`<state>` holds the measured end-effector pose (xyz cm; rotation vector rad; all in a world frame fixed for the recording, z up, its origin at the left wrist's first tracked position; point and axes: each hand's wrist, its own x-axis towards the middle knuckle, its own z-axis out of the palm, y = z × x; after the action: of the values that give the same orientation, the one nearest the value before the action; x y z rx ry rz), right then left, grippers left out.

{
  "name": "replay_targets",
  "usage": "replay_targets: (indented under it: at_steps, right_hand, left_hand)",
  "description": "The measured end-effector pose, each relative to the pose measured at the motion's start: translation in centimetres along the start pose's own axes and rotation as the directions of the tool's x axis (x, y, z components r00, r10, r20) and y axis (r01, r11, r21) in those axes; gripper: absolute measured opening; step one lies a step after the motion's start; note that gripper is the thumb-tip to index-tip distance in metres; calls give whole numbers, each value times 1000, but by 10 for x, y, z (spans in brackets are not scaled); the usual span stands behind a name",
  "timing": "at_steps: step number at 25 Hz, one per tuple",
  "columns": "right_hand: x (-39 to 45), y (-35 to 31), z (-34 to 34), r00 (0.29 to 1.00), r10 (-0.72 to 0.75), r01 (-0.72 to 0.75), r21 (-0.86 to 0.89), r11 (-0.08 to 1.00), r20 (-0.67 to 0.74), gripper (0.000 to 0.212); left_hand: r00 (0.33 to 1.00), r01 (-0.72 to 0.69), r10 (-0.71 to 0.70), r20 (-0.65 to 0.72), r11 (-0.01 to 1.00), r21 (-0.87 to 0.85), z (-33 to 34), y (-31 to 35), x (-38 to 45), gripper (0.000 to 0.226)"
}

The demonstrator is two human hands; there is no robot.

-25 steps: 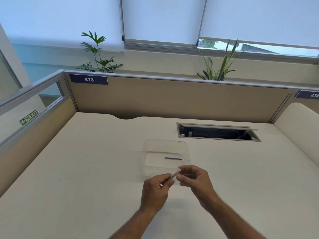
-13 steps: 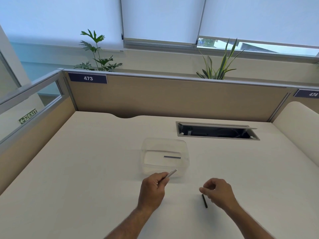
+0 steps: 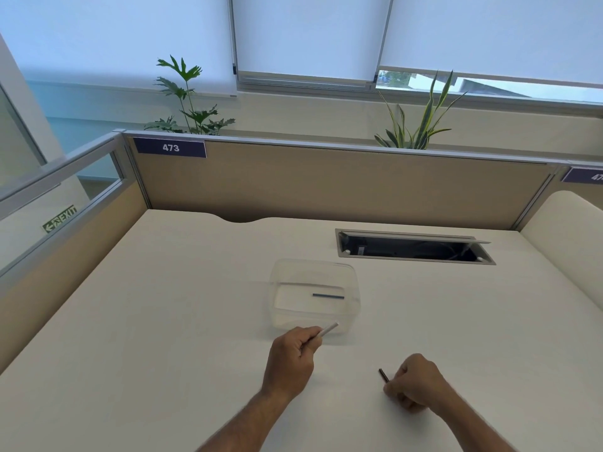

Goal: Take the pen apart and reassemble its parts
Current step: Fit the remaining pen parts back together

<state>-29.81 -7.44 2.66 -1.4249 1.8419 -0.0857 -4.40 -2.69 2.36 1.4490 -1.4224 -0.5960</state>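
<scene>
My left hand [image 3: 291, 360] grips a white pen barrel [image 3: 329, 329] that sticks up and to the right out of my fist, its tip over the near wall of a clear plastic container [image 3: 287, 316]. A thin blue refill [image 3: 328, 296] lies flat inside that container. My right hand [image 3: 414, 383] rests on the desk to the right, fingers curled around a short dark pen piece [image 3: 383, 375] whose upper end pokes out on the hand's left side. The two hands are well apart.
The cream desk [image 3: 163, 321] is walled by tan partitions [image 3: 326, 184] at the back and left. An open cable hatch [image 3: 414, 247] sits at the back right. A rounded cream panel [image 3: 567, 249] borders the right side.
The hands were together on the pen a second ago. My right hand has pulled the dark piece off and carried it down to the right onto the desk. The left hand stays by the container.
</scene>
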Motion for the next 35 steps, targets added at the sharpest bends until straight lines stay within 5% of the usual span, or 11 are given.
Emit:
replay_targets:
  at_steps: [4,13,26,35]
  right_hand:
    - [-1,-2,2,993,-114,115,252,961,-18,4]
    - [-16,-34,0,915,-379,351,733,582,-138,8]
    - [-18,-45,6,847,-517,432,729,531,-125,23]
    - [-19,-48,-1,820,-572,447,653,611,-26,21]
  left_hand:
    - [1000,-14,14,-2,997,77,-1,-1,-3,21]
    - [995,-78,55,89,958,277,-4,5,-10,11]
    - [982,-164,127,136,937,309,-4,7,-8,20]
    - [970,-195,138,198,931,308,-2,3,-9,26]
